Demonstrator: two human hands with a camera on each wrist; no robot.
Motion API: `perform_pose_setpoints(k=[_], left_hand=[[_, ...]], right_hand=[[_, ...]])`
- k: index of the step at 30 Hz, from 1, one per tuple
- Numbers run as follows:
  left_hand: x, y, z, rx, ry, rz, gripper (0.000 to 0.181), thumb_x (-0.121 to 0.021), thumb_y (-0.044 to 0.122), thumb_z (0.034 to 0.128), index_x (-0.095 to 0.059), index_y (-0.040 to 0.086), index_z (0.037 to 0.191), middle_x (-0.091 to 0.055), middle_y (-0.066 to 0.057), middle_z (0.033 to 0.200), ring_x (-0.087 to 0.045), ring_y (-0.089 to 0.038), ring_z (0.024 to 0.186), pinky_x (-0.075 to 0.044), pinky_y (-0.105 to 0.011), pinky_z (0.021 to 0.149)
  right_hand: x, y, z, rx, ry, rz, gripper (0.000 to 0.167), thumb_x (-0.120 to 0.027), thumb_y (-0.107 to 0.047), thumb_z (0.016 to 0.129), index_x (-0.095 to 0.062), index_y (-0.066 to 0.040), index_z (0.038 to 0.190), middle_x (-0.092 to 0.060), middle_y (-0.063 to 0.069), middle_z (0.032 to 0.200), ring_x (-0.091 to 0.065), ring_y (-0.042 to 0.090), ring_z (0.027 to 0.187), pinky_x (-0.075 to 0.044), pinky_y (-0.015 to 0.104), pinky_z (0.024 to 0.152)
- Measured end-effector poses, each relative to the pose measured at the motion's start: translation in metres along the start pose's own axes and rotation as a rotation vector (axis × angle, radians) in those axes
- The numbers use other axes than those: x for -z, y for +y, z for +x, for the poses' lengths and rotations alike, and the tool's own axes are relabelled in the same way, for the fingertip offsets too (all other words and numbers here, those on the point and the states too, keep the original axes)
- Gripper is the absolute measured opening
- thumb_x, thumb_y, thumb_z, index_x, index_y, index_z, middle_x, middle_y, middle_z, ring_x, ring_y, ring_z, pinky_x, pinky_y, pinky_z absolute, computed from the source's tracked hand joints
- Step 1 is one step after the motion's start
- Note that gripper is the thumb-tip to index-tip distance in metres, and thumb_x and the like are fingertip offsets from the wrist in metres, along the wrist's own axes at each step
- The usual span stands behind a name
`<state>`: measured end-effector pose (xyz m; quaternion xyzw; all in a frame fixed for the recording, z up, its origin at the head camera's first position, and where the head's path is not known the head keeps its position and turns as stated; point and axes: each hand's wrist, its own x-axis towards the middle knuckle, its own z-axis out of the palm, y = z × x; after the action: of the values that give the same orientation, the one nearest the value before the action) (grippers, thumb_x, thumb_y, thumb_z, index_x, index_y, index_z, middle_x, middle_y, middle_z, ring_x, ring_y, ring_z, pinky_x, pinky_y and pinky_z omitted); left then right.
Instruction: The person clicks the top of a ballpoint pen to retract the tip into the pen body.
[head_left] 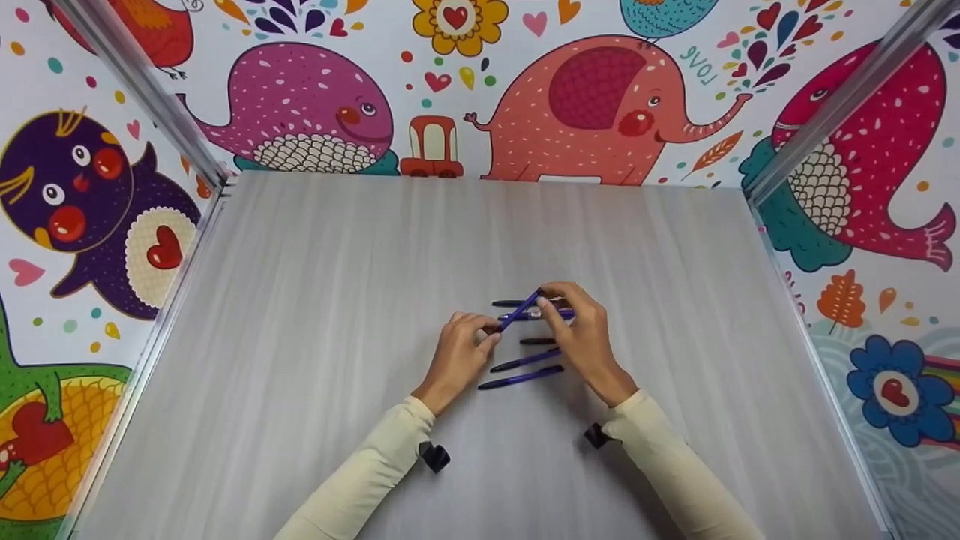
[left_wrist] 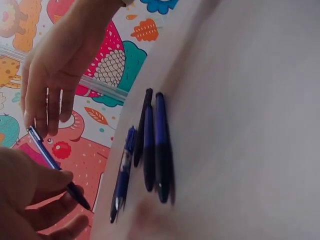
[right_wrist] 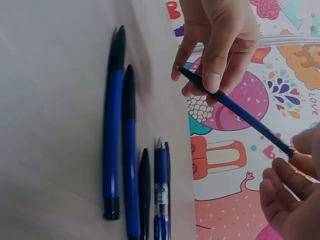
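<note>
A blue ballpoint pen (head_left: 520, 309) with a dark grip is held slanted above the table between both hands. My left hand (head_left: 459, 354) pinches its dark tip end between thumb and fingers, seen clearly in the right wrist view. At the other end, the fingertips of my right hand (head_left: 589, 337) pinch the pen's top. Below lie several more pens in a loose row, points to the left: a blue one (head_left: 520, 377) nearest the body, another blue one (head_left: 525, 361), a dark one (head_left: 536, 341), and a clear-barrelled one with pale print (right_wrist: 161, 195). The right hand partly covers some.
The pens lie on a grey wood-grain table (head_left: 337, 285). Printed cartoon walls (head_left: 300, 105) stand behind and at both sides, with metal rails (head_left: 142, 90) at the corners. A small black mount (head_left: 434, 456) sits at the left wrist, and another (head_left: 598, 435) at the right.
</note>
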<state>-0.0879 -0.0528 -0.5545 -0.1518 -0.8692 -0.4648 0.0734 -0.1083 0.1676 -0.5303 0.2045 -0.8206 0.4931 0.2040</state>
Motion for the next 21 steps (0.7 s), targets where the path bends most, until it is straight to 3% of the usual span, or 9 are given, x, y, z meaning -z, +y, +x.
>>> perform_pose_setpoints(k=[5,10,18,21], left_hand=[[-0.002,0.011,-0.002,-0.025,-0.016,-0.070,0.013,-0.082,0.003,0.0981,-0.083,0.004,0.111,-0.081,-0.006,0.103,-0.070,-0.026,0.105,-0.055,-0.048,0.096],[-0.004,0.018,-0.004,-0.016,-0.036,-0.170,0.011,-0.082,0.003,0.0979,-0.083,0.004,0.109,-0.081,-0.004,0.103,-0.072,-0.024,0.103,-0.056,-0.051,0.096],[0.000,0.025,-0.005,0.128,-0.131,-0.377,0.012,-0.080,0.005,0.0999,-0.082,0.000,0.111,-0.081,-0.006,0.105,-0.075,-0.022,0.103,-0.059,-0.056,0.103],[0.002,0.026,-0.004,0.186,-0.173,-0.463,0.015,-0.080,0.004,0.0993,-0.081,-0.004,0.112,-0.081,-0.009,0.107,-0.075,-0.023,0.104,-0.059,-0.052,0.104]], right_hand=[[0.002,-0.010,0.004,-0.024,0.076,0.148,0.009,-0.074,0.000,0.104,-0.076,0.001,0.113,-0.081,0.010,0.102,-0.078,0.027,0.085,-0.064,0.026,0.077],[0.005,-0.018,0.007,-0.046,0.089,0.204,0.012,-0.073,0.001,0.104,-0.077,0.001,0.115,-0.081,0.012,0.102,-0.077,0.025,0.082,-0.064,0.025,0.076],[0.014,-0.028,0.011,-0.144,-0.076,0.336,0.025,-0.069,-0.001,0.108,-0.072,0.002,0.132,-0.076,0.019,0.122,-0.078,0.032,0.107,-0.064,0.036,0.094],[0.017,-0.031,0.012,-0.169,-0.138,0.395,0.030,-0.069,-0.002,0.108,-0.069,0.001,0.138,-0.072,0.022,0.130,-0.075,0.039,0.112,-0.062,0.038,0.098]])
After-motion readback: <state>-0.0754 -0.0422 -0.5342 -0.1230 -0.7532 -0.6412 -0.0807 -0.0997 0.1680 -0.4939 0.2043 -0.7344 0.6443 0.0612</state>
